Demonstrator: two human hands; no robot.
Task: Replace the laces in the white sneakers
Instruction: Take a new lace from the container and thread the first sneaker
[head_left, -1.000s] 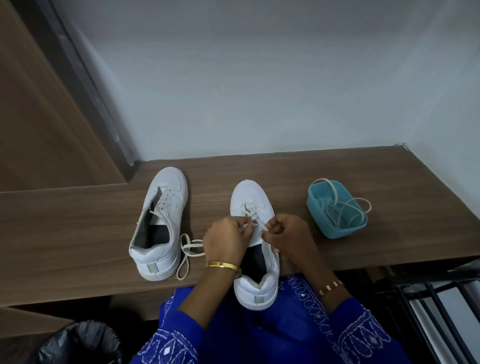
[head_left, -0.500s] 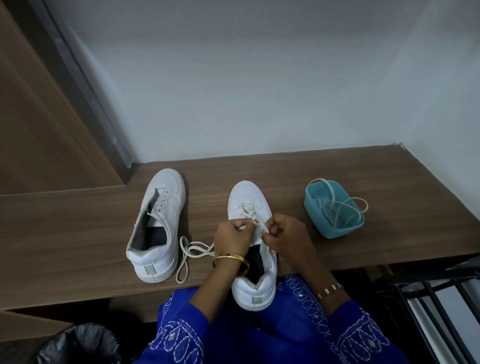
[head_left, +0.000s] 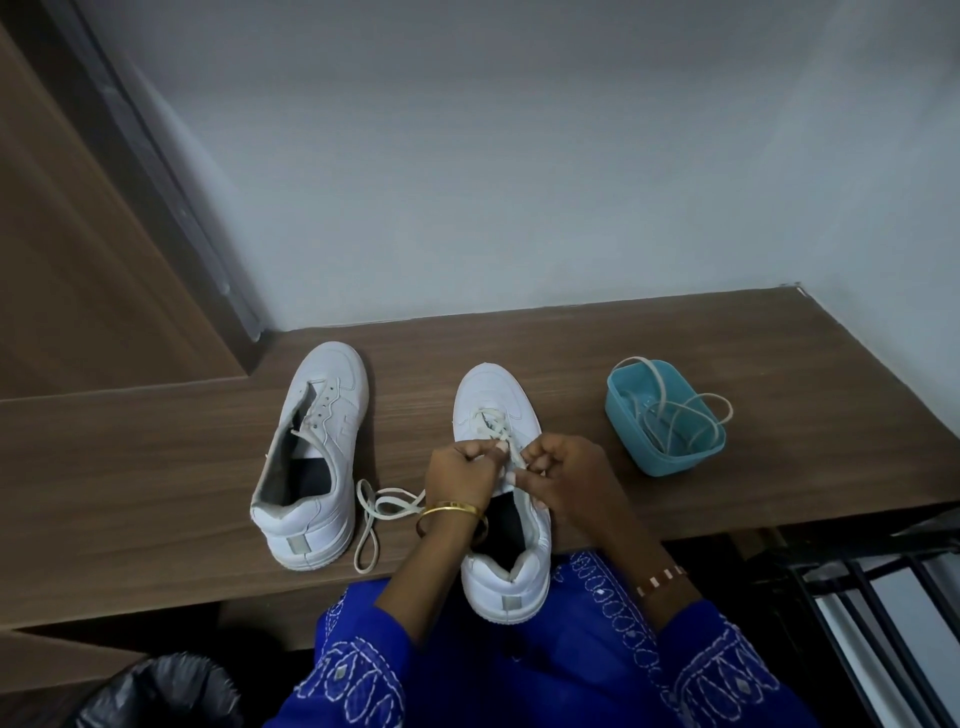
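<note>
Lacing the near sneaker (head_left: 498, 415) on the wooden bench (head_left: 156, 467).
Left hand (head_left: 460, 475) and right hand (head_left: 563, 473) each pinch its lace (head_left: 491, 423); the other sneaker (head_left: 317, 452) sits unlaced to the left.

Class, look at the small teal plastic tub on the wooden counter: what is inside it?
Loose white shoelaces lie coiled inside the teal plastic tub, with loops spilling over its rim. The laces cover part of the tub's floor, so whatever may lie beneath them cannot be seen.

Bare wooden counter (head_left: 130, 467) left of the unlaced sneaker (head_left: 311, 457); teal tub (head_left: 670, 462) near the right
</note>
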